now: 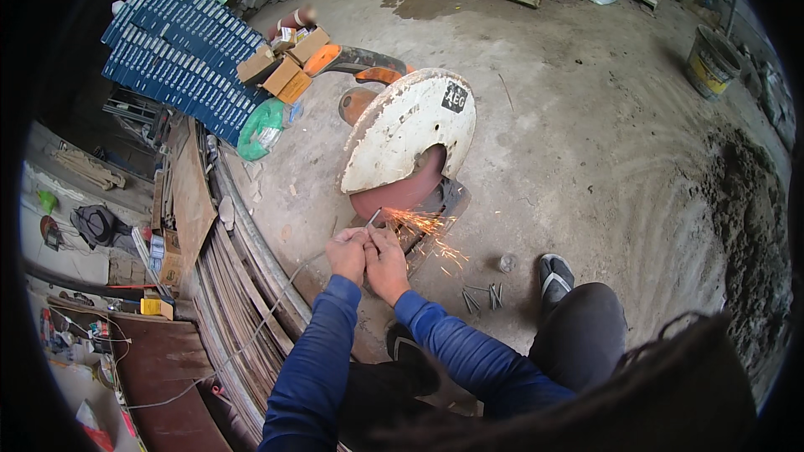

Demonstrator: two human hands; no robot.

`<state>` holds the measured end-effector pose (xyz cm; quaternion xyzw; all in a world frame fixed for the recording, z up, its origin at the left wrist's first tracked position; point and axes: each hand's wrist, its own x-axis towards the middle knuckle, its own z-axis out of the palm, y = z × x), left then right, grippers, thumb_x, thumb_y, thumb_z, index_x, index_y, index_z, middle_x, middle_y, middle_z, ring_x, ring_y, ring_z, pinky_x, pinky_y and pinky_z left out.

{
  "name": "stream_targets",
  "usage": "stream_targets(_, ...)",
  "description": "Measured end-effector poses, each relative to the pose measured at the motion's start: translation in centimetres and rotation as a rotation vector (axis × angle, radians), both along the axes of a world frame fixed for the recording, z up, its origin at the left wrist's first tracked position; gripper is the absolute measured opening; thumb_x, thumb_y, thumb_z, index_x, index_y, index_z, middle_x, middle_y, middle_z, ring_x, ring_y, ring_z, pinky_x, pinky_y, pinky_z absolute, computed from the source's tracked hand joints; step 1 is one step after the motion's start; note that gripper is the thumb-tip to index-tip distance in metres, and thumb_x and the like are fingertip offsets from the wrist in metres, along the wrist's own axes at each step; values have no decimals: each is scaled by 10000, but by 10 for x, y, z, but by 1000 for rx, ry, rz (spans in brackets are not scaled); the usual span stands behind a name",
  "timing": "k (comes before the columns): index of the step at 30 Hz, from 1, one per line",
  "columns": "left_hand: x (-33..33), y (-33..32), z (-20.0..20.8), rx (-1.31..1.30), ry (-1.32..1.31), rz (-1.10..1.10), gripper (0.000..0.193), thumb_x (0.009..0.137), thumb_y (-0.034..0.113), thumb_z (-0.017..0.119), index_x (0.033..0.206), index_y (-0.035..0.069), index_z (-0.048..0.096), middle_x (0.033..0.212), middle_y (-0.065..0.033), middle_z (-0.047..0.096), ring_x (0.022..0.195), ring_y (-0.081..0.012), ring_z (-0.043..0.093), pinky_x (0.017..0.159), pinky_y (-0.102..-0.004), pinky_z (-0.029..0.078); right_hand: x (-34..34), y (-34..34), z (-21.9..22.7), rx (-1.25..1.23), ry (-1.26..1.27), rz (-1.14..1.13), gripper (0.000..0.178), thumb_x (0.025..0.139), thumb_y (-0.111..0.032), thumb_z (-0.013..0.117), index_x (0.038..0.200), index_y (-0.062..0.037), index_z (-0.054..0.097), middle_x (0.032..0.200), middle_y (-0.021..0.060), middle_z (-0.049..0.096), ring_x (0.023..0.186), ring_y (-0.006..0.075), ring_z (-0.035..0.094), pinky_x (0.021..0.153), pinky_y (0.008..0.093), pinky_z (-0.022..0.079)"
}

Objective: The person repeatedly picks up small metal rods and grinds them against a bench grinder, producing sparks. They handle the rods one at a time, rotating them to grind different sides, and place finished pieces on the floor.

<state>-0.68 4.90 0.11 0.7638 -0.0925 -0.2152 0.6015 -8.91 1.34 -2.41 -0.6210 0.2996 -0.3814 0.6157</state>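
Both hands meet in front of a chop saw (419,117) with a worn white guard and an orange and black handle. Between the fingers is a thin metal rod (374,217), its tip at the reddish abrasive disc (406,192). Orange sparks (423,222) spray to the right from that contact. My left hand (347,255) is closed, fingers pinched near the rod. My right hand (385,264) is closed beside it, touching the left. How the rod sits between the two hands is partly hidden. Several short metal pins (484,295) lie on the floor to the right.
A small clear cup (507,263) stands near my sandalled foot (554,276). Long pipes and boards (243,285) lie at left, with a grey cable (260,326) crossing them. Blue stacked boxes (184,59) and open cartons (285,67) sit far left; a bucket (712,63) stands far right.
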Motion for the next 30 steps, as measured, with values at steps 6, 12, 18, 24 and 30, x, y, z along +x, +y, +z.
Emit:
stream_targets(6,-2,-1,1,-5,-2,18,117,904,8,597,950,-76,664,866,-109,680,732,-154,636,665,-270,533,0,0,-1,-4,9,22,360,921,-105,535,1253,10,613,1163,212,591,1060,374,584,924,406,479)
stream_targets(12,-4,-1,1,-39,28,39,109,903,7,591,941,-69,659,851,-97,672,717,-147,628,646,-266,526,0,-2,-1,-8,0,18,345,919,-103,534,1235,6,622,1160,211,590,1060,376,583,919,414,480)
stream_targets(18,-2,-2,0,-56,53,41,113,903,11,590,941,-73,656,844,-95,669,708,-146,625,635,-266,524,0,-1,-1,2,-20,19,349,914,-95,539,1236,12,619,1151,213,591,1052,376,583,918,415,478)
stream_targets(24,0,-3,-2,-52,39,32,120,905,14,590,939,-82,653,839,-101,668,703,-148,627,632,-270,528,2,-2,-2,-20,-26,3,338,920,-66,558,1231,56,613,1130,214,614,1039,353,604,927,382,481)
stream_targets(30,1,-3,0,-16,15,22,118,892,5,577,932,-81,648,842,-105,669,723,-150,632,652,-268,531,4,-2,-5,-14,-27,2,333,931,-80,560,1230,59,614,1127,211,619,1038,348,608,928,375,482)
